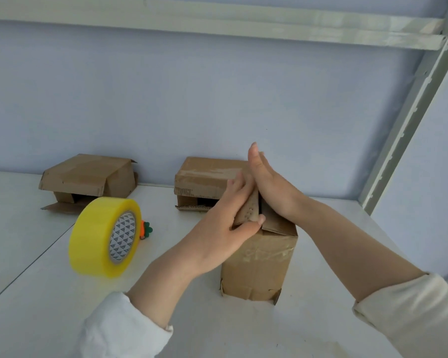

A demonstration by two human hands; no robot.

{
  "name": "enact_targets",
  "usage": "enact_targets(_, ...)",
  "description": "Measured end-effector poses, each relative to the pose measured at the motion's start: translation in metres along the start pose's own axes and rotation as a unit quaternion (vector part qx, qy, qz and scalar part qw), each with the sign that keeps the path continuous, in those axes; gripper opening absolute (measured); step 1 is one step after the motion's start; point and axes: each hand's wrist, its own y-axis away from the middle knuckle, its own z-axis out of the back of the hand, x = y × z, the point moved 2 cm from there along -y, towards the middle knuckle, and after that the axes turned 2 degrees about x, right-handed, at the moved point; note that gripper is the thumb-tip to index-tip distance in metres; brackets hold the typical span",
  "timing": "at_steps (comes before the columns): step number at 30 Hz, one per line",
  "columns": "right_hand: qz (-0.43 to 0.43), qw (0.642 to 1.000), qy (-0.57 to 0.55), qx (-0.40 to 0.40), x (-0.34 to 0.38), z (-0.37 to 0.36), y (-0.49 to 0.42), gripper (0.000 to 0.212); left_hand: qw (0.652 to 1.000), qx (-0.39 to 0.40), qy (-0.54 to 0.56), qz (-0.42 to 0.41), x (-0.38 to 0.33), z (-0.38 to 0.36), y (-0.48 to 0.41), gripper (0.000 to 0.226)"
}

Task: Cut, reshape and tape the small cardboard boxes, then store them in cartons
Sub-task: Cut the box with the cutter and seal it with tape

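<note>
The small cardboard box stood upright on the surface, long axis vertical, its top flap raised on edge between the two hands. The left hand had its grip on that flap, fingers along the left face and thumb hooked round the near edge, while the right hand pressed flat on the other face, fingers straight, holding nothing. The yellow tape roll stood on its rim left of the box, nearer the left hand, which looked the likelier to fetch it.
</note>
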Motion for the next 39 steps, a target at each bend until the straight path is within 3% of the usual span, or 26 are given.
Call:
enact_targets(4, 0.007, 0.996, 0.082, -0.024, -0.005, 0.000, -0.005, 0.041, 0.996, 0.088, -0.008, 0.001, -0.002, 0.009, -0.002, 0.060)
enact_targets(6, -0.010, 0.990, 0.137, -0.020, -0.013, -0.005, -0.013, 0.045, 0.993, 0.104, -0.054, 0.004, -0.001, 0.009, -0.004, 0.072)
enact_targets(8, -0.031, 0.989, 0.139, -0.034, -0.017, -0.005, -0.015, 0.051, 0.991, 0.057, -0.119, -0.001, 0.000, 0.006, -0.005, 0.079)
enact_targets(11, -0.017, 0.998, -0.020, -0.052, -0.014, 0.003, -0.005, 0.047, 0.994, -0.005, -0.107, -0.021, -0.002, 0.001, 0.000, 0.059)
enact_targets(14, 0.010, 0.961, -0.242, -0.130, -0.018, 0.014, 0.013, 0.049, 0.995, -0.030, -0.092, -0.022, 0.004, -0.002, 0.002, 0.045)
enact_targets(16, 0.016, 0.941, -0.292, -0.169, -0.022, 0.009, 0.029, 0.054, 0.995, -0.077, -0.060, -0.036, 0.006, 0.001, 0.005, 0.042)
enact_targets(18, 0.013, 0.953, -0.260, -0.152, -0.033, -0.006, 0.043, 0.067, 0.986, -0.158, 0.003, -0.044, 0.010, 0.009, 0.008, 0.033)
enact_targets(21, 0.057, 0.973, -0.201, -0.094, -0.052, -0.023, 0.066, 0.067, 0.957, -0.258, 0.129, -0.027, 0.019, 0.020, 0.016, 0.022)
enact_targets(24, 0.126, 0.976, -0.143, -0.101, -0.058, -0.021, 0.082, 0.084, 0.909, -0.307, 0.277, 0.044, 0.025, 0.024, 0.026, 0.027)
enact_targets(27, 0.198, 0.969, -0.092, -0.117, -0.052, -0.017, 0.090, 0.095, 0.841, -0.317, 0.426, 0.103, 0.029, 0.028, 0.032, 0.043)
enact_targets(32, 0.222, 0.963, -0.080, -0.131, -0.037, -0.019, 0.092, 0.101, 0.739, -0.309, 0.576, 0.164, 0.031, 0.018, 0.041, 0.039)
enact_targets(39, 0.171, 0.951, -0.176, -0.191, -0.020, -0.032, 0.095, 0.075, 0.719, -0.308, 0.606, 0.145, 0.031, 0.008, 0.045, 0.040)
